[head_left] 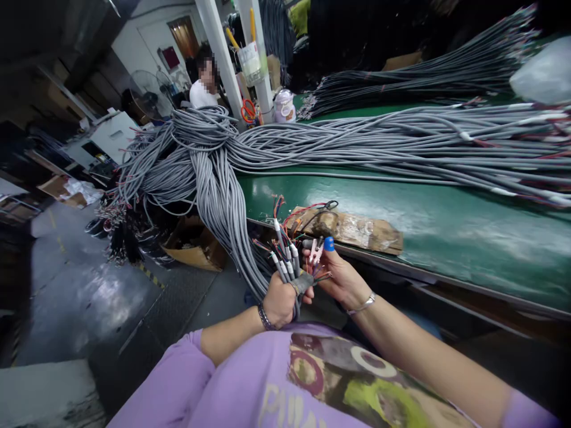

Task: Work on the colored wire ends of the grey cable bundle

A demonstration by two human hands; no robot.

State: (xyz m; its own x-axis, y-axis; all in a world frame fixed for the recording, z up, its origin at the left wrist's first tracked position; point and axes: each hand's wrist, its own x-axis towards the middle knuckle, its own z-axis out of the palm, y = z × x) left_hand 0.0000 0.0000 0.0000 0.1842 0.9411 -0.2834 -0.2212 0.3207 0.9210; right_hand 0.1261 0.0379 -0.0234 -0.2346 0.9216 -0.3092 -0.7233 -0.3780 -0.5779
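Observation:
My left hand [280, 302] is closed around a bunch of grey cables [285, 261] whose ends stick up, with white sleeves and thin coloured wires fanning out. My right hand [341, 276] sits just to the right of those ends, holding a small pink-and-white tool [316, 252] against the coloured wires. A blue cap [329, 244] covers one fingertip. The gripped cables run down and left, then up into a thick grey bundle [218, 196] hanging over the table's edge.
A green table [446, 226] carries long grey cable bundles [401, 142] and a darker bundle [423, 77] behind. A brown taped block [352, 230] lies at the near edge. A cardboard box [194, 246] sits on the floor. A person [203, 83] sits far back, near white posts.

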